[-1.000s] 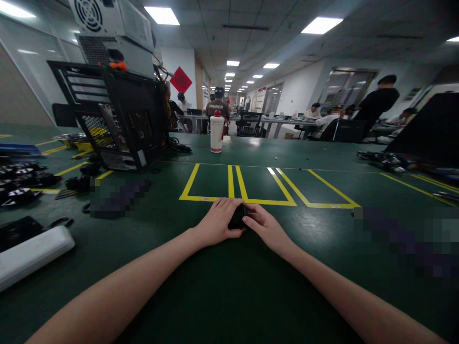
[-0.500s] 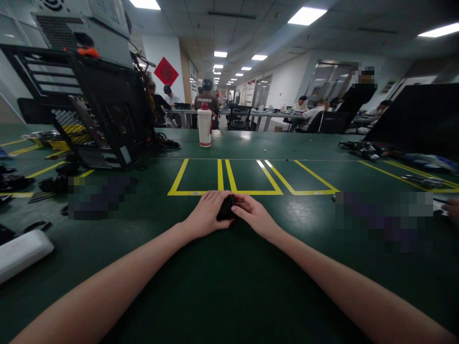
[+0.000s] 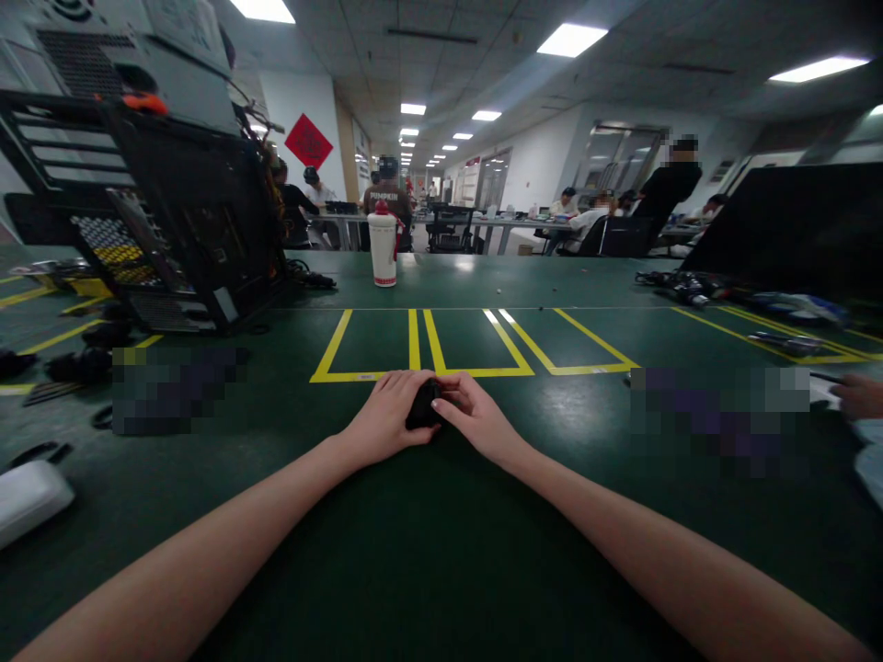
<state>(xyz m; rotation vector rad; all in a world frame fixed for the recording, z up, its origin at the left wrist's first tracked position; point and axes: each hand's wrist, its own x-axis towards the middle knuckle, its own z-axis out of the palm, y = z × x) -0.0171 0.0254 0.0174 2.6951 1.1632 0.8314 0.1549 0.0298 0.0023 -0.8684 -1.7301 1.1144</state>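
Observation:
A small, rounded black object, its exact kind hard to make out, sits low over the green table in front of me. Around its left side curl the fingers and thumb of my left hand, closed on it. My right hand grips the same object from the right, thumb on the near face and fingers bent behind. Much of the object is covered by my fingers. Just beyond both hands lie yellow tape outlines on the tabletop.
An opened black computer case stands at the left, with cables and dark parts near it. A white cup with a red lid is farther back. On the right are a large black panel, loose parts and another person's hand.
The view has turned slightly right, so the scene sits further left. My hands keep the same hold on the black object. More of the other person's sleeve shows at the right edge.

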